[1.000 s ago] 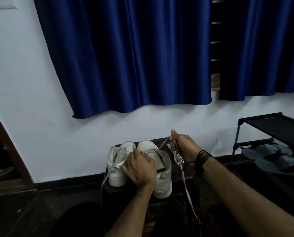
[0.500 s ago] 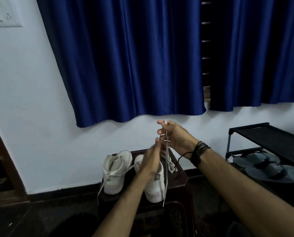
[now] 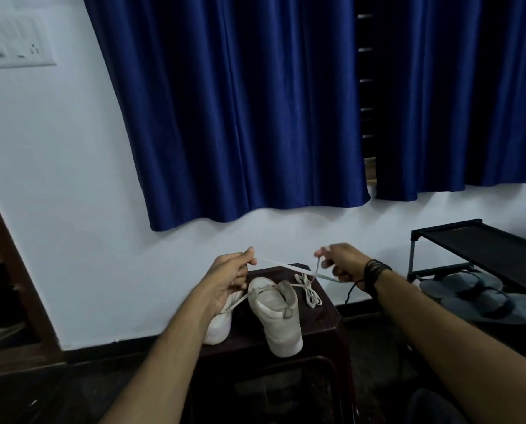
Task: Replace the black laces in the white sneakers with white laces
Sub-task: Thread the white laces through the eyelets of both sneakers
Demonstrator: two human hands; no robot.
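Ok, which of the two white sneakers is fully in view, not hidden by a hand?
The right sneaker, heel toward the camera on the dark stool. The left sneaker is largely covered by the left hand.

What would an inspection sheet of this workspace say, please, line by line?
Surface: dark stool carrying both sneakers.
Job's things: right sneaker beside left sneaker; white lace stretched between the hands; second lace bundled on the stool.
Clutter: nothing seen.
Hands: left hand and right hand each pinch the white lace.
Cables: nothing seen.
Surroundings: blue curtains, white wall, switch plate, rack with sandals.
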